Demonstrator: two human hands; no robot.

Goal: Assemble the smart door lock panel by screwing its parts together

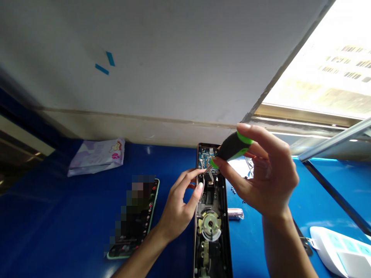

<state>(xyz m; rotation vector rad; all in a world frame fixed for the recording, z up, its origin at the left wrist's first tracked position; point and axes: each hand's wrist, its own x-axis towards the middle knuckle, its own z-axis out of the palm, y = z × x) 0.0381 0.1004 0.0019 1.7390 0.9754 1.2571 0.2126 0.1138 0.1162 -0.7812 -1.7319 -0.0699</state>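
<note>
A long, narrow, opened door lock housing (213, 199) lies on the blue table, its inner parts exposed. At its far end is a blue circuit board (204, 153) with several thin wires; nearer me sits a round metal mechanism (211, 223). My right hand (266, 175) grips a black and green screwdriver (232, 148), tilted so its shaft points down-left toward the wires. My left hand (181, 202) reaches in from the left, thumb and forefinger closed about a thin wire (204, 184) beside the screwdriver's tip. The fingers partly hide where the tip rests.
A phone (136, 220) lies left of the housing, a plastic packet (98, 156) behind it. On the right are small screws (233, 189), a pinkish wrapped cylinder (235, 214) and a white plastic case (342, 247). A grey wall (159, 69) stands behind, with a window at right.
</note>
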